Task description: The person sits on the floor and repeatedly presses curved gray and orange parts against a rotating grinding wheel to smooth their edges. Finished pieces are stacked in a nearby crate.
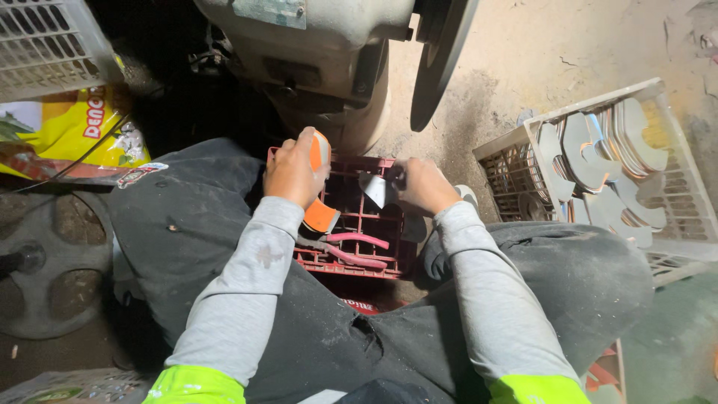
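While the person is sitting over a red plastic crate [366, 224] between the knees, the left hand [293, 173] is wrapping its grip tight around an orange and white tool [320, 153], whose lower end is showing under the wrist. The right hand [422, 185] is pinching a small flat metal piece [374, 188] just above the crate. A white basket [677, 187] of similar cut metal blanks [598, 153] is standing on the floor to the right.

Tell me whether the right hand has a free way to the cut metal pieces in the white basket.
Probably yes: the white basket stands open-topped beside the right knee, nothing between. But the right hand already holds a metal piece.
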